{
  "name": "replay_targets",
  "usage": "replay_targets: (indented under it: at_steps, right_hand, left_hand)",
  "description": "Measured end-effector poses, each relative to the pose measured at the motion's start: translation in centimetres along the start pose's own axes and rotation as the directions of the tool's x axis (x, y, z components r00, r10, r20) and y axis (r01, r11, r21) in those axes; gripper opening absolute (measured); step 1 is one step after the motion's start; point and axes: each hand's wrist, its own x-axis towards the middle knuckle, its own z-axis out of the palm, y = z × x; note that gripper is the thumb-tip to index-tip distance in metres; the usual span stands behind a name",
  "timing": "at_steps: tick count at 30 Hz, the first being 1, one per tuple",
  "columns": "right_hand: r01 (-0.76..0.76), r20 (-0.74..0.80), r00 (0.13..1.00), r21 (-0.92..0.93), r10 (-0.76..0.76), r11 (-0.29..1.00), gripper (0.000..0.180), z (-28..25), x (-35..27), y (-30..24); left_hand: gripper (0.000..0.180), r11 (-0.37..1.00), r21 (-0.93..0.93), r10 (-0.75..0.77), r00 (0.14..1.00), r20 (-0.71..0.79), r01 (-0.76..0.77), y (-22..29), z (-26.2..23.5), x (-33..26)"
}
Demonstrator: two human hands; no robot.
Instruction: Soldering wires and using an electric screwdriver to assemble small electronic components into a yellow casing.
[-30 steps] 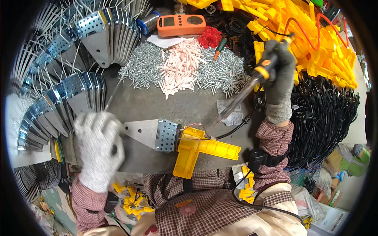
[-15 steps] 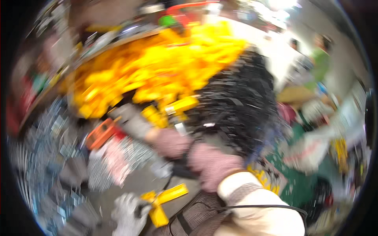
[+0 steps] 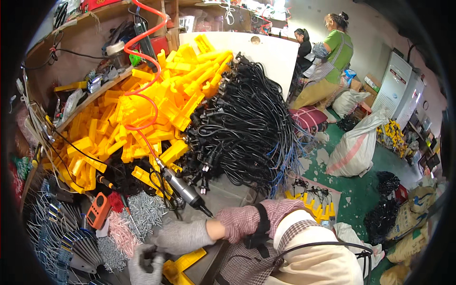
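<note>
My left hand [image 3: 143,267], in a grey glove, is at the lower edge with its fingers curled. Just right of it, a yellow plastic housing [image 3: 189,260] lies by its fingertips; I cannot tell if they touch it. My right hand [image 3: 180,238], also grey-gloved, reaches in from the right, its bunched fingers meeting the left hand. Whatever is between the two hands is hidden. Above my right wrist hangs an electric screwdriver [image 3: 183,187] on a red coiled cord [image 3: 156,102]. Silver screws [image 3: 146,213] and pale pink small parts [image 3: 122,233] lie in heaps beyond my hands.
A large pile of yellow housings [image 3: 156,104] covers the far bench, beside a heap of black cables [image 3: 247,128]. An orange box-shaped tool [image 3: 98,210] stands left of the screws. Metal rods [image 3: 80,247] crowd the left. Two people, one in green [image 3: 338,52], are farther back.
My right hand has come down from beside the orange tool and yellow pile to my left hand. The view has shifted and sharpened; the hanging screwdriver now shows plainly.
</note>
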Motion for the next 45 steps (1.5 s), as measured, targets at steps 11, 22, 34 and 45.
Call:
replay_targets:
  at_steps: [11,22,34,45]
  right_hand:
    - [-0.324,0.442,0.897,0.675,-0.011,0.663,0.042,-5.6,1.1,0.3]
    - [-0.418,0.427,0.89,0.618,0.162,0.666,0.031,-2.4,0.2,-0.7]
    - [-0.171,0.218,0.97,0.302,0.107,0.938,0.021,-1.8,0.0,-2.3]
    - [-0.216,0.074,0.976,0.155,0.207,0.964,0.019,2.9,2.3,-0.6]
  left_hand:
    - [0.026,0.998,0.05,-0.007,0.95,-0.313,0.024,-4.7,4.2,-4.2]
    - [0.029,0.946,0.315,0.179,0.931,-0.318,-0.075,-5.2,3.3,-5.9]
    - [0.034,0.914,0.405,0.121,0.953,-0.279,0.003,-5.0,4.0,-5.7]
    - [0.04,0.826,0.558,-0.006,0.992,-0.122,0.074,-0.8,4.4,-7.1]
